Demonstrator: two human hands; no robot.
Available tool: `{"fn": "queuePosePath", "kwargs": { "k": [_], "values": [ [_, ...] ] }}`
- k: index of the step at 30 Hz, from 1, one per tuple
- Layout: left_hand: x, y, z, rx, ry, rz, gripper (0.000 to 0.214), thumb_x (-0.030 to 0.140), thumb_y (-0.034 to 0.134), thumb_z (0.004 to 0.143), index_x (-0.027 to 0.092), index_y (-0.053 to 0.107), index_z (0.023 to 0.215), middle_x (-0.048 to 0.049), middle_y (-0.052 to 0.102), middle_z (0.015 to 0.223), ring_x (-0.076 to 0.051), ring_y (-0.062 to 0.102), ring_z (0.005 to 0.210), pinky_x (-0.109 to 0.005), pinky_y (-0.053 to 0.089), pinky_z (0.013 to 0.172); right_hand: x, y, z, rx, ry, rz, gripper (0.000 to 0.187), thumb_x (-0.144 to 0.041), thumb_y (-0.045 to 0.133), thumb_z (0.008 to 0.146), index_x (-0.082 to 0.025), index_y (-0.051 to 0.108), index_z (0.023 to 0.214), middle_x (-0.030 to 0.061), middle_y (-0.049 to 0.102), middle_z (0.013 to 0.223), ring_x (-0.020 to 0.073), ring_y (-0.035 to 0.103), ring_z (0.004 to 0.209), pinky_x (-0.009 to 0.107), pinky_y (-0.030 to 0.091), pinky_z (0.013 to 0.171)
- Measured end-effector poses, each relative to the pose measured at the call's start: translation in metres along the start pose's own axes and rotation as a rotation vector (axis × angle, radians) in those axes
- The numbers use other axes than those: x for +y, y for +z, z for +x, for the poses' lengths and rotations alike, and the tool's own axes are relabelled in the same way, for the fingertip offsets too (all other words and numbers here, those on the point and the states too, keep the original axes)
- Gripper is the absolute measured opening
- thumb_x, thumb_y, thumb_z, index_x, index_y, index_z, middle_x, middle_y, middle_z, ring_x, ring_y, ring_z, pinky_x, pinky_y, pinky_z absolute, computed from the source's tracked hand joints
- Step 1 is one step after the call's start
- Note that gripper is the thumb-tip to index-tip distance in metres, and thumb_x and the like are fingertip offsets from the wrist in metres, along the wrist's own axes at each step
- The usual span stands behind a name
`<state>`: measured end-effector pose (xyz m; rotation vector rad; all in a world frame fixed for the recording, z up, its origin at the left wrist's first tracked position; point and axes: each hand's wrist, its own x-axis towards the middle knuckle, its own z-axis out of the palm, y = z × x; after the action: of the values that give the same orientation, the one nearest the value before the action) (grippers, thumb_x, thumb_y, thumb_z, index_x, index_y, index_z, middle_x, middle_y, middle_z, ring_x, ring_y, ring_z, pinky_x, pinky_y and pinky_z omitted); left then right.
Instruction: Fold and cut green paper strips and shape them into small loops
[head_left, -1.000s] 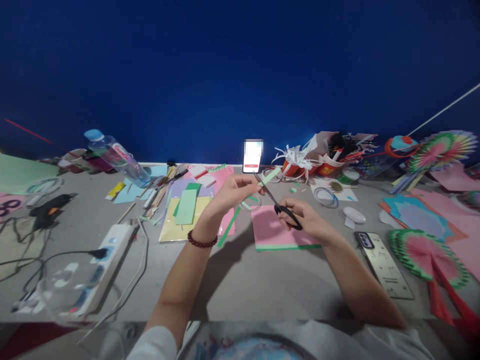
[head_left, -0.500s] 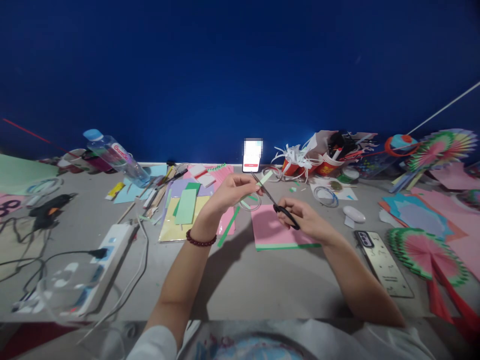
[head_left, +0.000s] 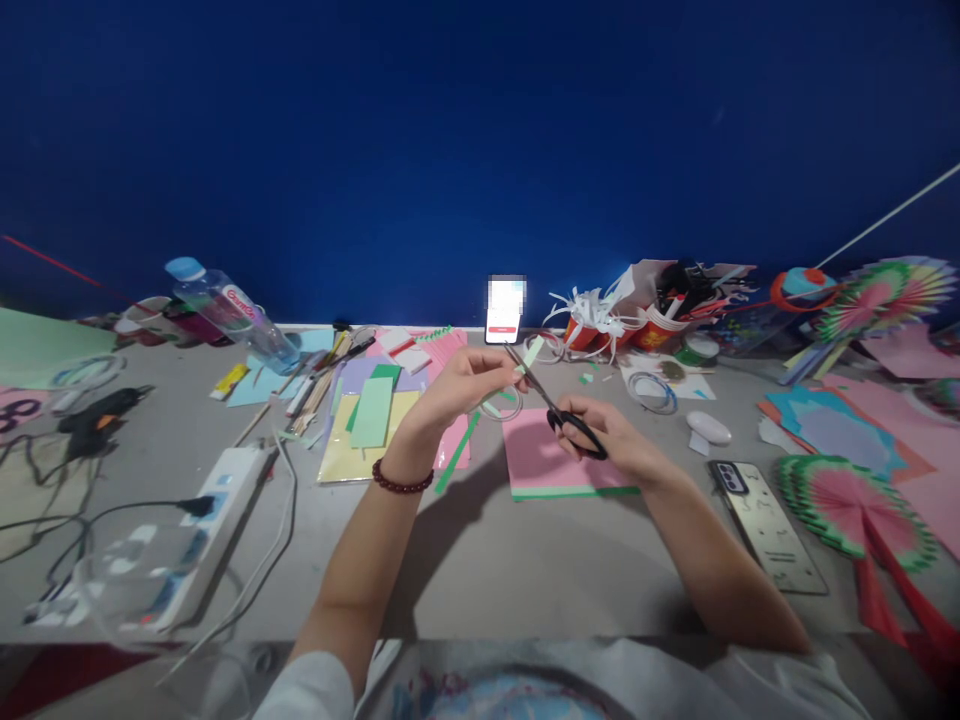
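Note:
My left hand (head_left: 461,385) is raised over the table and pinches a small pale green paper strip (head_left: 531,354) between thumb and fingers. A dark red bead bracelet sits on that wrist. My right hand (head_left: 611,437) grips black-handled scissors (head_left: 559,408), whose blades point up and left and meet the strip. Below both hands a pink sheet on a green sheet (head_left: 551,470) lies flat on the grey table (head_left: 480,560). Small green offcuts (head_left: 586,378) lie just behind it.
A phone (head_left: 504,310) leans on the blue wall. Coloured paper (head_left: 371,420) and a tilted water bottle (head_left: 229,310) lie left; a power strip (head_left: 214,510) and glue gun (head_left: 97,415) further left. Cups of strips (head_left: 637,320), a white mouse (head_left: 709,428), another phone (head_left: 765,525) and paper fans (head_left: 847,500) fill the right.
The green strip sticking out past the scissor blades has become shorter. Both hands stay almost in place, the right hand shifting slightly on the scissor handles.

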<state>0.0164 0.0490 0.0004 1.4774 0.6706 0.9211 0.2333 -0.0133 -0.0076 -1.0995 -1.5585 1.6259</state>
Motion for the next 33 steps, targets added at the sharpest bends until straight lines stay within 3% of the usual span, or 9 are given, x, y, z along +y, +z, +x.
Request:
{"fn": "queuePosePath", "kwargs": {
  "k": [7, 24, 33],
  "values": [
    [-0.0045, -0.0026, 0.0003, 0.013, 0.003, 0.069, 0.022, 0.038, 0.069, 0.079, 0.019, 0.071, 0.069, -0.0023, 0.06, 0.059, -0.01, 0.053, 0.055, -0.023, 0.033, 0.046, -0.0052, 0.0024, 0.0002, 0.022, 0.034, -0.044, 0.042, -0.057, 0.067, 0.074, -0.021, 0.045, 0.072, -0.0068, 0.043, 0.052, 0.009, 0.039, 0.05, 0.024, 0.032, 0.051],
    [-0.0015, -0.0013, -0.0008, 0.011, -0.017, 0.083, 0.023, 0.04, 0.07, 0.078, 0.019, 0.072, 0.07, -0.0031, 0.061, 0.059, -0.011, 0.053, 0.055, -0.024, 0.033, 0.045, 0.0022, -0.0033, -0.001, -0.035, -0.009, 0.004, 0.038, -0.054, 0.064, 0.08, -0.02, 0.048, 0.076, -0.0049, 0.047, 0.057, 0.0093, 0.042, 0.052, 0.025, 0.033, 0.053],
    [-0.0046, -0.0023, 0.0005, 0.005, -0.016, 0.073, 0.024, 0.041, 0.07, 0.077, 0.019, 0.072, 0.069, -0.0034, 0.062, 0.059, -0.011, 0.055, 0.056, -0.023, 0.034, 0.045, 0.0032, -0.0026, -0.0004, -0.027, 0.005, 0.012, 0.041, -0.057, 0.066, 0.077, -0.02, 0.048, 0.076, -0.005, 0.046, 0.058, 0.0097, 0.042, 0.052, 0.025, 0.032, 0.053]
  ]
}}
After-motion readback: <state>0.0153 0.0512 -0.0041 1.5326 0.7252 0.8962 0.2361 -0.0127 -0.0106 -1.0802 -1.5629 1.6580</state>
